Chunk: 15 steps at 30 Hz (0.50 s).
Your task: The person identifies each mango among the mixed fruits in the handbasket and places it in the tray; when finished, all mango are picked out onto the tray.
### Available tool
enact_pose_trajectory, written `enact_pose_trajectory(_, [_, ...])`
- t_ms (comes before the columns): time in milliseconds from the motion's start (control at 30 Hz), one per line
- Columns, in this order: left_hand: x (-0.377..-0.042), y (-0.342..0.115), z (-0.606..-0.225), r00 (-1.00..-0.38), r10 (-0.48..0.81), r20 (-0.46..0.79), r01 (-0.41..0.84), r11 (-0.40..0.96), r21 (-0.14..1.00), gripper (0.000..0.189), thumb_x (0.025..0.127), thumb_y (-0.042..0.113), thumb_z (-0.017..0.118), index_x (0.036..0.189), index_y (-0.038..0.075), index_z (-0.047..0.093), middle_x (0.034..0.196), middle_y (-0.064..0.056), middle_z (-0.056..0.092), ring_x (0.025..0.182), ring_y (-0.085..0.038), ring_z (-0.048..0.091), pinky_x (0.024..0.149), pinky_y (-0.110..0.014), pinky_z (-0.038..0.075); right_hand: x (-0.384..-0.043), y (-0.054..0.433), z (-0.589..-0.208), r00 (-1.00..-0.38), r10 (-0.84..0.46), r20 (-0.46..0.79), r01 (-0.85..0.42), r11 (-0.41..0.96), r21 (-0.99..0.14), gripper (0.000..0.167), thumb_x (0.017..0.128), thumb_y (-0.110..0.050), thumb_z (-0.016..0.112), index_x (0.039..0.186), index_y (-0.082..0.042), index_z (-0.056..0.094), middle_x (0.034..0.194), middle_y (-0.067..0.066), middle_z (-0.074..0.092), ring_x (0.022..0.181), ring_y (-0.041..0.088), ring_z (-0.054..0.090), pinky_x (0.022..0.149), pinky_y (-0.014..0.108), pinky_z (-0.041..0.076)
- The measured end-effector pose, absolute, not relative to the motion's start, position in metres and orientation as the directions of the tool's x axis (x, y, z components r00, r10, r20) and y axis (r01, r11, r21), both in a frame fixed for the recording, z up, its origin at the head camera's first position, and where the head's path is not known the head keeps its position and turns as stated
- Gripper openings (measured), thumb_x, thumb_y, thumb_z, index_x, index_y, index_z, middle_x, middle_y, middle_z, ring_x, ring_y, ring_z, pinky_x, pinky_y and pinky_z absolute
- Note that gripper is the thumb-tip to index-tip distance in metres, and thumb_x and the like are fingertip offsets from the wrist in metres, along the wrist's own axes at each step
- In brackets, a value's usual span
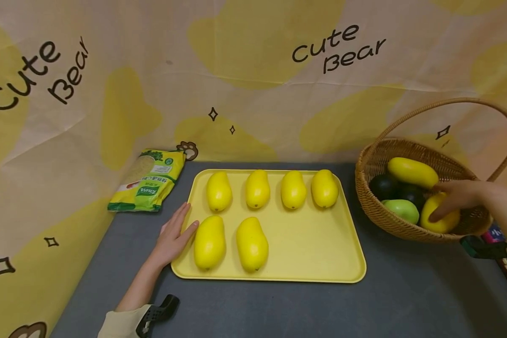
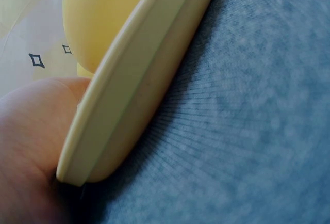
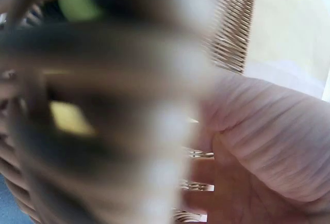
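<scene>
My left hand [image 1: 172, 239] rests on the left rim of a yellow tray [image 1: 312, 253], fingers straight, its thumb close by the front-left mango [image 1: 210, 244]. In the left wrist view the tray's edge [image 2: 124, 95] hides most of that hand. Several mangoes stand in a back row on the tray, with two in front, including a second front mango [image 1: 252, 245]. At the right, my right hand [image 1: 464, 197] reaches into a wicker basket [image 1: 380, 213], thumb and fingers around a yellow mango [image 1: 441, 217]. Blurred wicker covers much of the right wrist view.
Also in the basket are a long yellow fruit [image 1: 413, 172], a light green fruit [image 1: 403, 211] and dark round fruits [image 1: 383, 187]. Its tall handle [image 1: 448, 101] arches above. A yellow-green Knorr bag [image 1: 149, 180] lies behind my left hand. Printed cloth [image 1: 253, 126] hangs behind the table.
</scene>
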State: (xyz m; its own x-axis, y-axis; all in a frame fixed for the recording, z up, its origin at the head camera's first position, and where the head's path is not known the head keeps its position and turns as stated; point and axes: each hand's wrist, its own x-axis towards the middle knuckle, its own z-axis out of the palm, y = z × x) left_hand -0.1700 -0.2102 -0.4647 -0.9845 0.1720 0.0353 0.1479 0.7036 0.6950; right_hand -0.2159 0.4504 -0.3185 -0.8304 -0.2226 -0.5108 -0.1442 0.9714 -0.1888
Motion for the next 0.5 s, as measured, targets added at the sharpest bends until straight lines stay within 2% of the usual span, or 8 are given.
enact_pose_trajectory(167, [-0.1700, -0.2095, -0.4637, -0.985, 0.170, 0.028, 0.141, 0.704, 0.697, 0.070, 0.104, 0.042, 0.044, 0.155, 0.002, 0.018, 0.160, -0.021, 0.014, 0.145, -0.041, 0.014, 0.109, -0.062, 0.006, -0.2153, 0.4476, -0.3226, -0.804, -0.263, -0.534, -0.203, 0.964, -0.169, 0.083, 0.078, -0.038, 0.078, 0.130, 0.018, 0.045, 0.126, 0.047, 0.039, 0.112, 0.059, 0.042, 0.086, 0.061, 0.041])
enact_pose_trajectory(300, [-0.1701, -0.2092, -0.4637, -0.985, 0.170, 0.032, 0.144, 0.702, 0.697, 0.070, 0.104, 0.042, 0.044, 0.155, 0.002, 0.019, 0.160, -0.021, 0.014, 0.145, -0.041, 0.014, 0.109, -0.062, 0.006, -0.2144, 0.4448, -0.3253, -0.788, -0.273, -0.552, -0.236, 0.962, -0.138, 0.087, 0.077, -0.038, 0.079, 0.131, 0.020, 0.042, 0.126, 0.049, 0.037, 0.115, 0.065, 0.037, 0.088, 0.065, 0.039])
enact_pose_trajectory(500, [-0.1702, -0.2086, -0.4641, -0.984, 0.174, 0.037, 0.150, 0.700, 0.699, 0.070, 0.104, 0.041, 0.044, 0.155, 0.001, 0.019, 0.160, -0.021, 0.014, 0.145, -0.041, 0.014, 0.109, -0.062, 0.006, -0.2132, 0.4453, -0.3290, -0.794, -0.269, -0.545, -0.260, 0.961, -0.096, 0.090, 0.075, -0.038, 0.080, 0.132, 0.020, 0.041, 0.126, 0.050, 0.036, 0.115, 0.068, 0.033, 0.087, 0.068, 0.038])
